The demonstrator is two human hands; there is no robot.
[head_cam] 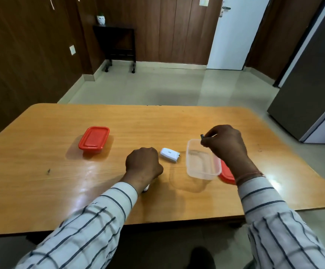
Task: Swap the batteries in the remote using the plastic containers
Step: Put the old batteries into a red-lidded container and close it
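My right hand (226,141) pinches a small dark battery (202,136) just above the far rim of an open clear plastic container (202,160). That container's red lid (226,174) lies beside it, partly under my right wrist. My left hand (143,165) is closed around the white remote, of which only a small white end (146,189) shows below the wrist. A white battery cover (169,155) lies on the table between my hands. A second container with a red lid (94,139) on it stands to the left.
The wooden table (60,171) has rounded far corners, with its near edge close to my body. Beyond it are a tiled floor, a small dark side table (119,45) and a grey refrigerator (313,74) at the right.
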